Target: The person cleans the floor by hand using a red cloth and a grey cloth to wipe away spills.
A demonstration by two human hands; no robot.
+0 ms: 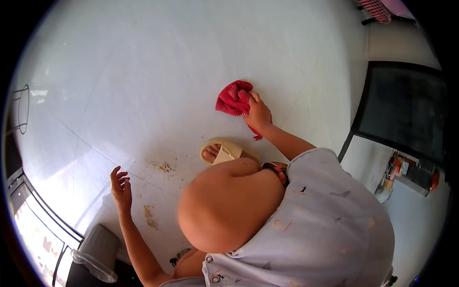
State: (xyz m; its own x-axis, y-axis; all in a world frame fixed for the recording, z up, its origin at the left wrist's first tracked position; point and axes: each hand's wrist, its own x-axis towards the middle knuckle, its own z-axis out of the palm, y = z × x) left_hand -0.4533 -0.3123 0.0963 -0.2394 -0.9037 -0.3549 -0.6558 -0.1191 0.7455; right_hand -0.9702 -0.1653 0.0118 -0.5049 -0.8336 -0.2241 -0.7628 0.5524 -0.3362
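Observation:
A crumpled red cloth [233,97] is bunched in my right hand [259,112], over the pale tiled floor [179,64]. Part of the cloth hangs out below my wrist. My left hand [121,186] is raised with nothing in it, its fingers loosely curled and apart. Near it, brown dirty marks [163,166] stain the floor, and another brown smear [150,217] lies closer to my body. My foot in a cream sandal [224,150] stands between the marks and the cloth. My bent knee hides part of the floor.
A grey bin [100,247] with a plastic liner stands at lower left, beside a bright doorway [36,229]. A thin metal frame [24,109] is at the left edge. On the right is a dark, black-framed panel [401,111], with assorted items [396,168] near it.

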